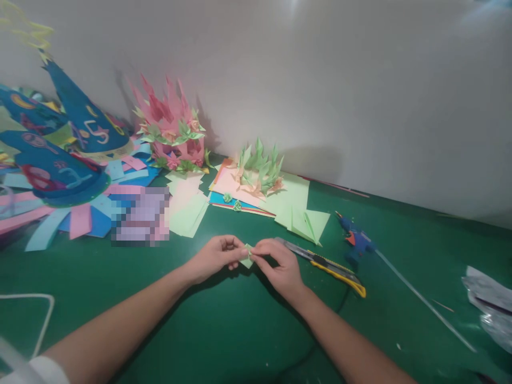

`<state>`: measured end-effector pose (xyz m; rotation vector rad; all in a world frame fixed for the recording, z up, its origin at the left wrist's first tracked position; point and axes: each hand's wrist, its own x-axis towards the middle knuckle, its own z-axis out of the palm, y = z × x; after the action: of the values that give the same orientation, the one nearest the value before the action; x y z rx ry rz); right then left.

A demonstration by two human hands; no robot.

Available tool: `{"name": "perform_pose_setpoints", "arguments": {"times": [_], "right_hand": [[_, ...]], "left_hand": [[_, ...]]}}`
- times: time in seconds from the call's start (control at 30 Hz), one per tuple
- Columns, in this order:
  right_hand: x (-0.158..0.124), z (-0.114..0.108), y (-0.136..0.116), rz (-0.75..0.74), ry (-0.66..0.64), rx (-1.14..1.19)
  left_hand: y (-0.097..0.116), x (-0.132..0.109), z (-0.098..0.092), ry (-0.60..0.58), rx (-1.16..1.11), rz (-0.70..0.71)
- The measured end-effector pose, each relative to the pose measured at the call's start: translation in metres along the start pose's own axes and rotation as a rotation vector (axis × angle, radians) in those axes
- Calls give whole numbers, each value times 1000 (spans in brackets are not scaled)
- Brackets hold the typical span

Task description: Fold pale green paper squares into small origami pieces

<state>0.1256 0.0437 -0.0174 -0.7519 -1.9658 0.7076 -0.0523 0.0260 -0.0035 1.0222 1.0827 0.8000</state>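
Between my two hands, above the green table, is a small folded piece of light green paper (247, 261). My left hand (218, 257) pinches its left side between thumb and fingers. From the other side, my right hand (280, 265) grips the paper's right edge with thumb and fingertips. Just beyond lie two small green paper roses (237, 205), at the front edge of a stack of coloured paper (256, 207). A yellow utility knife (328, 265) rests on the table right behind my right hand.
A blue glue gun (358, 240) with a long glue stick lies at the right, near a plastic bag (492, 304). Green (260, 168) and pink paper crowns (172, 125) stand by the wall. Blue cone hats (64, 165) crowd the left. Folded green sheets (304, 223) lie ahead.
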Motion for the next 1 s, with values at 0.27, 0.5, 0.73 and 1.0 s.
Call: {"name": "perform_pose_setpoints", "arguments": {"times": [0.27,0.5,0.73,1.0], "right_hand": [[0,-1,0,-6,-34,-68],[-1,-2,-2,7,-45,-73],[0,2,-2,328,-70,199],[2,3,-2,407,-104,230]], "left_hand": [[0,-1,5,65,66,23],[1,-3,12,120,143,65],[-11,1,9,116,249,210],[-9,0,10,213,459,334]]}}
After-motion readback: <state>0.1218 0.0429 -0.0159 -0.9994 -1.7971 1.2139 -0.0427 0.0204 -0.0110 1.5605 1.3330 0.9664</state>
